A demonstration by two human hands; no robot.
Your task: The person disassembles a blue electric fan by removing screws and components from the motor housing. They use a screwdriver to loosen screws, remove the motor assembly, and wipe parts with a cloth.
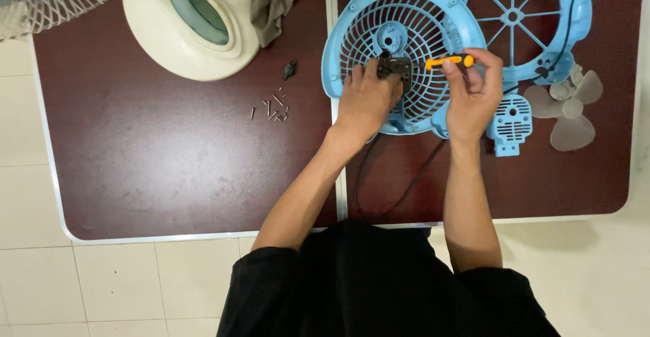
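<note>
Fan grille: blue rear grille (406, 52) was found lying flat on the table (169, 154), stripped of other parts.
Left hand: left hand (365, 100) was pressed on a small dark motor part (394, 66) at the grille's centre, fingers closed on it.
Right hand: right hand (474, 93) was gripping an orange-handled screwdriver (448, 60), tip at that part.
Removed items: loose screws (274, 107), front ring (521, 18), blade (569, 107) and small vented cover (511, 123) were laid aside.
Progress: disassembly was judged well advanced; the centre part remained attached.
</note>
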